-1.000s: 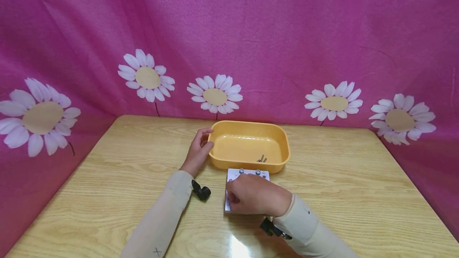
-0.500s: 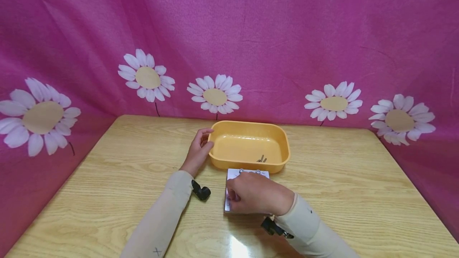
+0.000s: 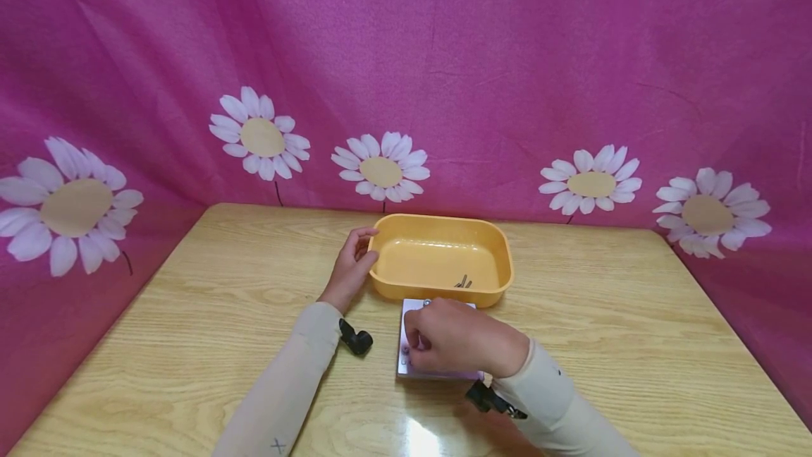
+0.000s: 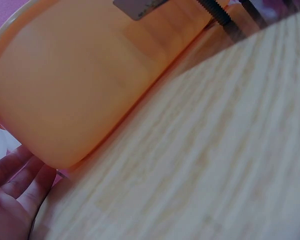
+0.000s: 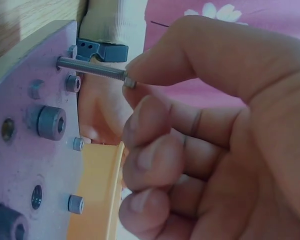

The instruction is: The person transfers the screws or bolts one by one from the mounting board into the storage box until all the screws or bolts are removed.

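My right hand (image 3: pixel 459 337) is over a metal plate (image 3: pixel 404 330) near the table's front. In the right wrist view its thumb and index finger pinch the head of a long screw (image 5: pixel 92 67), whose far end meets a hole in the plate (image 5: pixel 20 100); the other fingers are curled. Several socket-head screws (image 5: pixel 52 122) stick out of the plate. At the left end of a yellow bin (image 3: pixel 444 221), my left hand (image 3: pixel 349 268) rests with fingers on its wall. The left wrist view shows those fingers beside the bin (image 4: pixel 65 85).
A few small metal pieces (image 3: pixel 464 282) lie in the bin near its front wall. The bin stands directly behind the plate on the wooden table (image 3: pixel 222 302). A pink curtain with white flowers (image 3: pixel 482 55) hangs behind the table and at its sides.
My right hand has shifted slightly right and away from me over the plate, and the gap between its thumb and index finger shows more. The left hand and bin have not moved.
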`<state>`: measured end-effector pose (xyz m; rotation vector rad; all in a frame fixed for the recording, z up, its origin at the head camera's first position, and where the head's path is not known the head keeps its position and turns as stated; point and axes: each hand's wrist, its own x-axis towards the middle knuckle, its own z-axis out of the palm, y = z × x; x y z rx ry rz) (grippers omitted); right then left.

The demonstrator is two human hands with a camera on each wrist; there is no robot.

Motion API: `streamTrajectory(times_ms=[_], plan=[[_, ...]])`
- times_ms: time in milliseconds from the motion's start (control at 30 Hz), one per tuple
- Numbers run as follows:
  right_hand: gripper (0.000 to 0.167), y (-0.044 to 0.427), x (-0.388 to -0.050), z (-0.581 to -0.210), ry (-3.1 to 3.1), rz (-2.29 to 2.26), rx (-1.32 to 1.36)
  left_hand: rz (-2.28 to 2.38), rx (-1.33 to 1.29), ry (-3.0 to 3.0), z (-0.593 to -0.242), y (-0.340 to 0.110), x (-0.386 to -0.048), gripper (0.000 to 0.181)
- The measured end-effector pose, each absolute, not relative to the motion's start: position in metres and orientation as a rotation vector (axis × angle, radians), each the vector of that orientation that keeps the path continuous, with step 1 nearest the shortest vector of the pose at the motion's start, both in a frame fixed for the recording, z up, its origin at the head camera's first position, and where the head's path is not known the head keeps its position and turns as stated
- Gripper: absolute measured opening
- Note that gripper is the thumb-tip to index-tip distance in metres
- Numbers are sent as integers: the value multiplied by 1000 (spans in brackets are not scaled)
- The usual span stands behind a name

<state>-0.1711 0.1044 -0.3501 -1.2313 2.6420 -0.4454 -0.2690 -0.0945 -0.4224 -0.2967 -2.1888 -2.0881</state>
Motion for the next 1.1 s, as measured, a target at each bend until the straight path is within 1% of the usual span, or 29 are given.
streamTrajectory(times_ms=[100,333,433,833,1100], plan=[[7,105,-172,-349,2631,-470,-1215,-2091,-294,-2188,-424,-95,-271,45],[11,108,-174,-345,2638,-530,-1220,-2121,-285,-2157,-449,-98,-291,45],[12,109,-175,-344,2655,-546,-1236,-2112,-279,-2147,-453,-97,-293,45],[15,111,-176,-341,2671,-640,-1252,-2066,-266,-2134,-455,-95,-292,42],[16,113,-177,-339,2660,-689,-1238,-2092,-273,-2155,-454,-97,-292,44]])
